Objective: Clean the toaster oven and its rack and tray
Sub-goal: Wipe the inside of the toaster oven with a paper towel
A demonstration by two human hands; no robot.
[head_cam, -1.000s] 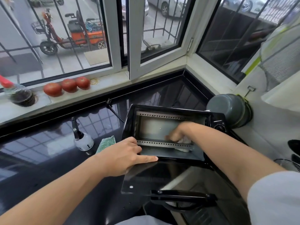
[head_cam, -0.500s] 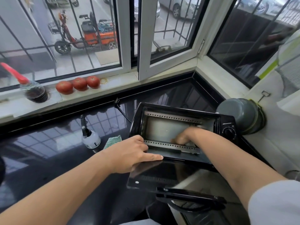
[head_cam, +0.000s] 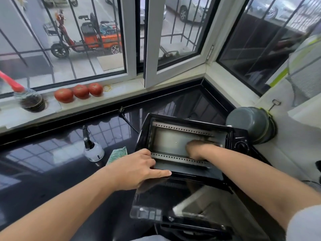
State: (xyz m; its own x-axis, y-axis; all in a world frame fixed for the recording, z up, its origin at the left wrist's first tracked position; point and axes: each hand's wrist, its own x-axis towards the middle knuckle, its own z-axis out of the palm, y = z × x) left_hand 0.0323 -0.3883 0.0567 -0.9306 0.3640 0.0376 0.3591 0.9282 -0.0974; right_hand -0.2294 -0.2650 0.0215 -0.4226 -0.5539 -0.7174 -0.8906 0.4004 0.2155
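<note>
On the black counter point(head_cam: 52, 162), from left: a white spray bottle point(head_cam: 93, 151), a green cloth point(head_cam: 118, 152), then the toaster oven point(head_cam: 191, 140) with its door point(head_cam: 173, 202) folded down. The left hand point(head_cam: 139, 169) rests on the oven's front-left edge, forefinger extended. The right hand point(head_cam: 194, 149) reaches inside the cavity; its finger position is too blurred to determine.
</note>
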